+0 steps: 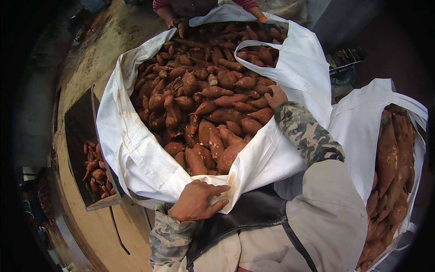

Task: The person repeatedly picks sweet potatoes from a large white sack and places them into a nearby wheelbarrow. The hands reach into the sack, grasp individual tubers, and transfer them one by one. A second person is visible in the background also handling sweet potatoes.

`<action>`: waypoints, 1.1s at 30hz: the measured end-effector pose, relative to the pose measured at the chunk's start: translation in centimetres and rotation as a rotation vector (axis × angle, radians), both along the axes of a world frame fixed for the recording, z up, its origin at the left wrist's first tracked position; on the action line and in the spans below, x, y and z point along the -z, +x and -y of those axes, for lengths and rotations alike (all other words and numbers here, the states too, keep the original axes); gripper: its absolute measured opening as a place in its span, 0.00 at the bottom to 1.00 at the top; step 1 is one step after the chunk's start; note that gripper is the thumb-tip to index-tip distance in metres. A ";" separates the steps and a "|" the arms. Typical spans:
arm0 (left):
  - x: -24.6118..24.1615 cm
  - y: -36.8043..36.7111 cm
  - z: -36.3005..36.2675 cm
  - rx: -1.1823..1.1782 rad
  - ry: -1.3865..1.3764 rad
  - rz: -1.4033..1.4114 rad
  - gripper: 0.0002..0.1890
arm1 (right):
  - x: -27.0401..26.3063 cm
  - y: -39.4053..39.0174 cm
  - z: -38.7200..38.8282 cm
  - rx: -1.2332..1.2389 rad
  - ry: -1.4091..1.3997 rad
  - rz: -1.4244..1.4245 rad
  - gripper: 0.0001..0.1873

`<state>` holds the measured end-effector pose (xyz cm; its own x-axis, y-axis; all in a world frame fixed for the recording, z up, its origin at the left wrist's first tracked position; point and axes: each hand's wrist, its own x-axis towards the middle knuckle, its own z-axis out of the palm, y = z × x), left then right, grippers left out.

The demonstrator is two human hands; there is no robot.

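Observation:
A large white woven bulk bag (146,154) stands in front of me, its mouth wide and full of reddish-brown sweet potatoes (228,100). My left hand (200,201) rests on the folded near rim, index finger and thumb spread apart, with nothing visible in it. Over at the bag's right inner side, my right hand (276,96) reaches down with its fingertips against the sweet potatoes. Its grip is partly hidden, so whether it holds one is unclear. A loop strap (239,58) of the bag lies across the sweet potatoes beyond that hand.
Across the bag, another person's gloved hand (180,26) holds a sweet potato; their other hand (268,23) is at the far rim. A metal wheelbarrow (80,142) with sweet potatoes stands left. Another filled white bag (357,115) stands close on my right.

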<state>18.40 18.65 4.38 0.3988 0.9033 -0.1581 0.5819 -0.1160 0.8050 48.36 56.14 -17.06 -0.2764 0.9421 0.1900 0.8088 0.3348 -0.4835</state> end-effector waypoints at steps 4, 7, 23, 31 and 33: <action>0.0 -0.2 1.4 0.016 0.097 -0.011 0.21 | -4.1 -1.3 5.6 -0.174 0.226 0.118 0.22; 0.5 -0.4 2.2 0.069 0.171 -0.086 0.20 | -8.9 -4.2 11.6 -0.432 -0.204 -0.093 0.19; 0.8 -4.7 7.0 -0.090 0.013 0.169 0.19 | -11.6 -10.8 20.1 -0.769 -0.474 0.768 0.42; 2.9 -5.0 5.5 -0.492 -0.229 0.548 0.19 | -8.8 -8.7 16.9 -0.775 -0.663 0.409 0.45; 3.2 -5.5 5.1 -0.620 -0.395 0.710 0.24 | -9.3 -8.1 16.5 -0.665 -0.835 -0.092 0.48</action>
